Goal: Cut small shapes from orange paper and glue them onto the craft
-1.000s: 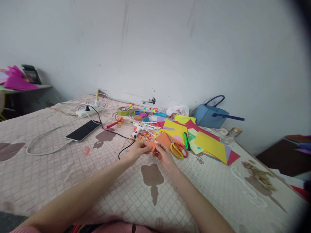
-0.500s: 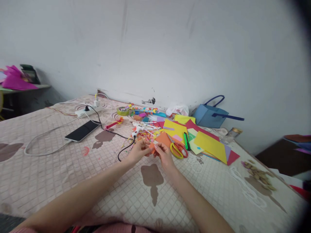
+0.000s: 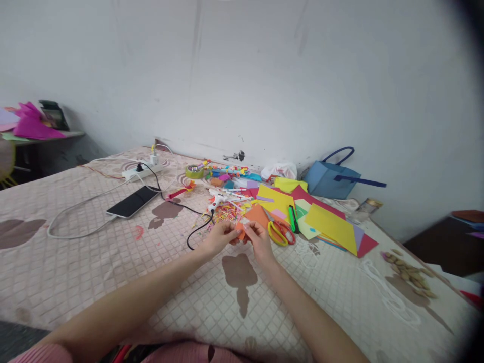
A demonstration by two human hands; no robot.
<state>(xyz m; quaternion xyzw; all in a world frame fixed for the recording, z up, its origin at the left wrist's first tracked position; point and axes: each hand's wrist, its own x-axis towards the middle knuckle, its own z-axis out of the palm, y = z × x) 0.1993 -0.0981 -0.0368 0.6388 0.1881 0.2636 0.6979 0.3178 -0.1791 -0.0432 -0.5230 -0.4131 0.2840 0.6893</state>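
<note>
Between my two hands is a small piece of orange paper (image 3: pixel 241 230), pinched from both sides. My left hand (image 3: pixel 223 236) grips its left side and my right hand (image 3: pixel 258 239) its right side, fingertips close together. Part of the piece is hidden by the fingers. Right of my right hand lie scissors (image 3: pixel 278 234) with yellow and red handles. Just beyond the hands are a larger orange sheet (image 3: pixel 257 215), a heap of tiny coloured paper bits (image 3: pixel 227 212) and a white glue gun (image 3: pixel 217 200) with a black cord.
A green cutter (image 3: pixel 293 219) and yellow sheets (image 3: pixel 333 227) lie to the right. Farther right are white string (image 3: pixel 389 297), peanuts (image 3: pixel 410 275) and a glass jar (image 3: pixel 366 209). A blue bag (image 3: pixel 328 179) stands by the wall. Leftward, a phone (image 3: pixel 133 201) is cabled to a power strip (image 3: pixel 141 172).
The whole view has shifted slightly, so things appear a little farther right. Both hands still hold the orange paper in nearly the same pose.
</note>
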